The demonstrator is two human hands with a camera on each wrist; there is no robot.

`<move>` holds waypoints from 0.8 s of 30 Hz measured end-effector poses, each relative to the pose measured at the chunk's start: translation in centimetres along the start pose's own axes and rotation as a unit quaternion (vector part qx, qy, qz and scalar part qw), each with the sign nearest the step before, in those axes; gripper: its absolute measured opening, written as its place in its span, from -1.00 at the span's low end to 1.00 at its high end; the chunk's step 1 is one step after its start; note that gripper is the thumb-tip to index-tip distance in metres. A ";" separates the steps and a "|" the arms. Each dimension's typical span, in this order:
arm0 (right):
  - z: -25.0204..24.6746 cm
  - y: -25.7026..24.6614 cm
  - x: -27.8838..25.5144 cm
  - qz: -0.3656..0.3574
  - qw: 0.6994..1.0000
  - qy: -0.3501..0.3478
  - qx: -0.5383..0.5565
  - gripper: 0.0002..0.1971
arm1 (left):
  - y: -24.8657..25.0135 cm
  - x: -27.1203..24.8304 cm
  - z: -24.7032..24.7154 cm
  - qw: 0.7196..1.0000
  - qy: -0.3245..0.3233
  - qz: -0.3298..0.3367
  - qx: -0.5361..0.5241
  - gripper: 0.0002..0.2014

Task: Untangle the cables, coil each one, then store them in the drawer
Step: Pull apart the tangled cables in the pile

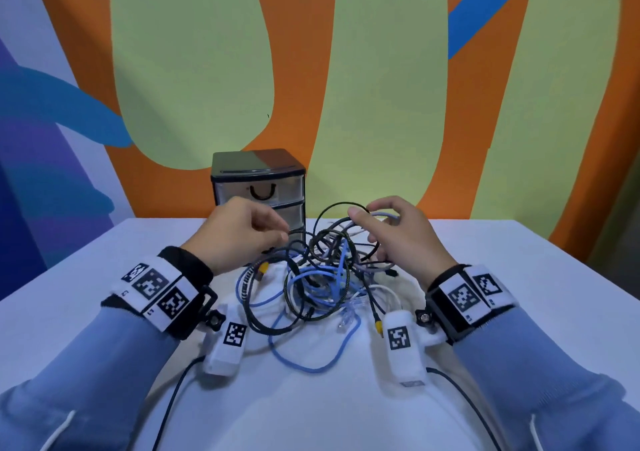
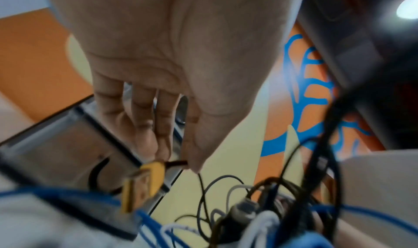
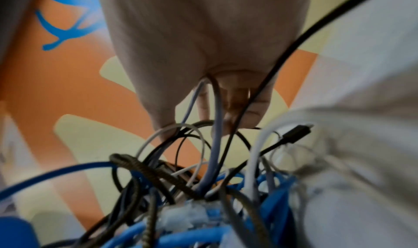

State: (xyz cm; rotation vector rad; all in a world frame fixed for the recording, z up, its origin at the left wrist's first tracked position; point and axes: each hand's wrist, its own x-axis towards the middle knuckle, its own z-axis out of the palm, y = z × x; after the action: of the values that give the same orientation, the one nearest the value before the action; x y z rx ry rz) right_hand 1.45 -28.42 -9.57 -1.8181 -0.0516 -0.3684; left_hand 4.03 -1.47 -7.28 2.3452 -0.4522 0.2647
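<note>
Over a cable tangle (image 1: pixel 322 277) on the desk (image 1: pixel 502 277), the left hand (image 1: pixel 239 232) pinches a thin black cable (image 2: pixel 201 189) while the right hand (image 1: pixel 398 236) hooks pale loops (image 3: pixel 214 126); best drawn apart slowly.

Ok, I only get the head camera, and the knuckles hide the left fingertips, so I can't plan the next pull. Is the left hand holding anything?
Observer: Yes. The left wrist view shows the left hand pinching the thin dark lead right behind the yellow plug.
Operator: And the right one?
Observer: In the right wrist view, the right hand has its fingers hooked through a pale lilac cable loop.
Operator: Any free end near it?
Observer: A black plug sticks out unheld beside that hand.
</note>
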 end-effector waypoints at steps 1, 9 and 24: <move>0.1 0.0 0.1 -0.010 1.000 0.002 -0.010 -0.56 | 0.6 -0.2 -0.1 1.000 0.019 0.022 -0.003 -0.95; 0.7 0.6 0.4 -0.008 0.997 0.046 -0.069 -0.54 | 6.4 -3.5 0.4 0.981 -0.060 0.153 -0.099 -0.73; 0.0 -2.1 -0.8 0.031 0.988 -0.012 0.152 -0.61 | 3.8 -2.1 0.4 0.989 0.019 0.104 -0.099 -0.81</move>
State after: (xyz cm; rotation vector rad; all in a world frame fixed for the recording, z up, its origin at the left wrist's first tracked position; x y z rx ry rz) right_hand 0.27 -27.71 -7.85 -1.5194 -0.0638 -0.2769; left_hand 0.66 -3.77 -5.87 2.0986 -0.6743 0.3462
